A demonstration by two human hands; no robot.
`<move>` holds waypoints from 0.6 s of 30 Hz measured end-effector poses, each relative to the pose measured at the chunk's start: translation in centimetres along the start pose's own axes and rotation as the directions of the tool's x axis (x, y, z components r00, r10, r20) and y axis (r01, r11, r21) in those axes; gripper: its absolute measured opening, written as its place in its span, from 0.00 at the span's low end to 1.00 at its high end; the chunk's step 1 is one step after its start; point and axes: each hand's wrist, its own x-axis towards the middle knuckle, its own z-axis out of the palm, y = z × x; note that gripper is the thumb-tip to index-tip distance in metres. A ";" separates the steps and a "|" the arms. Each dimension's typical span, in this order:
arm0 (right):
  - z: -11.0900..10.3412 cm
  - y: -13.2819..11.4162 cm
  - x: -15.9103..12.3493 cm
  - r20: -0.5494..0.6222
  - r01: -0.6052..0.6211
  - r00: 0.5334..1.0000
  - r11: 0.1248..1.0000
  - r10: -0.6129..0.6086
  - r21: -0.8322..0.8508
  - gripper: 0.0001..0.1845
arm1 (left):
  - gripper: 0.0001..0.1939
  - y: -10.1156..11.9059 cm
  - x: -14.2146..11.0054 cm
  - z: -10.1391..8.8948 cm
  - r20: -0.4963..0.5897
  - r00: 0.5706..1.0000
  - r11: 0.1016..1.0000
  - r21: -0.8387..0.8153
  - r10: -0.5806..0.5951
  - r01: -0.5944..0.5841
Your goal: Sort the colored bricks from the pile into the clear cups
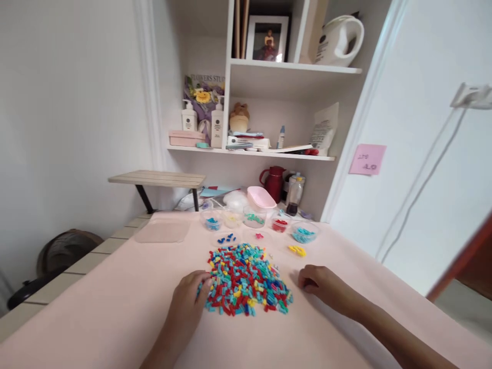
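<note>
A loose heap of small coloured plastic pieces (248, 282), mostly red, teal, blue and yellow, lies on the pink tabletop. At the heap's left edge is my left hand (191, 293), fingers bent and thumb close to the forefinger, touching the pieces. What it pinches, if anything, is too small to make out. To the right of the heap, apart from it, my right hand (321, 282) rests low over the table with its fingers curled in. Its fingertips are partly hidden, so any piece inside cannot be seen.
Behind the heap stand clear tubs with blue (212, 223), green (254, 218), red (280, 224) and teal pieces (304, 233). Nearer are shallow lids with dark blue (226, 239), pink (259, 236) and yellow pieces (297, 250). A flat clear lid (163, 232) lies left; a red jug (273, 184) stands behind.
</note>
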 end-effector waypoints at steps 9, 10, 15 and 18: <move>-1.1 -5.8 9.1 -0.031 0.151 0.989 0.968 -0.147 0.198 0.08 | 0.18 -0.9 -0.5 0.6 -0.028 0.997 0.987 0.142 0.075 -0.070; -1.2 -7.1 10.7 -0.054 0.184 0.983 0.963 -0.177 0.197 0.07 | 0.18 -1.2 -0.5 0.7 -0.012 0.996 0.983 0.162 0.088 -0.085; -1.3 -13.4 19.0 -0.280 0.318 0.921 0.937 -0.270 0.144 0.11 | 0.20 -3.1 -0.5 2.2 -0.026 0.995 0.969 0.231 0.095 -0.087; -0.8 -16.0 22.4 -0.390 0.342 0.885 0.924 -0.255 0.172 0.17 | 0.18 -4.3 -0.3 3.4 -0.072 0.994 0.964 0.258 0.086 -0.065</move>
